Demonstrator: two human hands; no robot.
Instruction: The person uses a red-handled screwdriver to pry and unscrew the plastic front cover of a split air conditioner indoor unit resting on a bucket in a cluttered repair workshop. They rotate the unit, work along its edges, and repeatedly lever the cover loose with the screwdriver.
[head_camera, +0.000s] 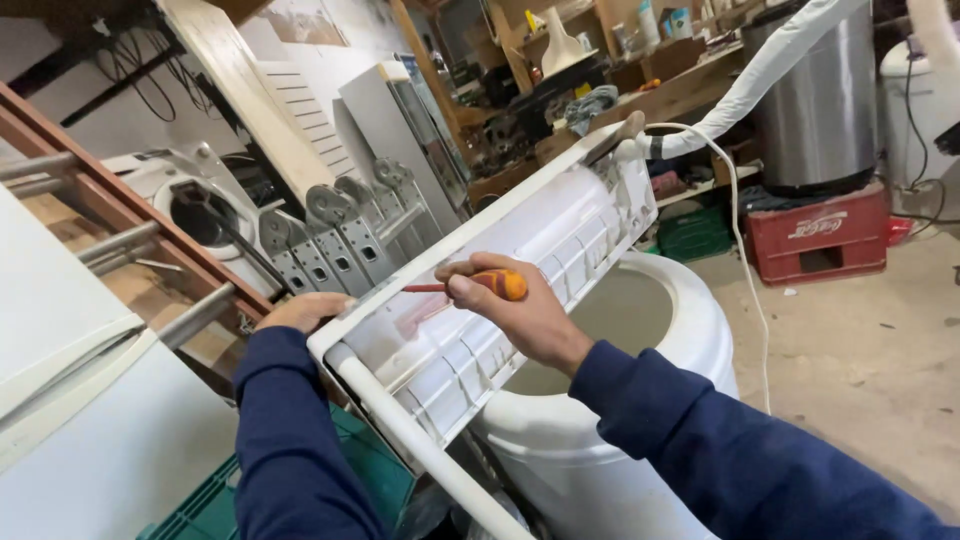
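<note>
one screwdriver (480, 285) in right hand (520, 315), tip pointing left

Orange-and-red screwdriver (480, 285) against the white slatted air-conditioner casing (520, 260), navy sleeves (290, 440) framing it, a red crate (820, 240) and green crate (215, 505) nearby.

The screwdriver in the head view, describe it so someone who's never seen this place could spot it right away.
Find the long white plastic appliance casing lying tilted across the round white tub mid-picture. Over its ribbed inner face, the right hand grips a screwdriver with an orange and yellow handle and a red shaft pointing left. It is the only brightly coloured tool against all that white plastic.
</note>
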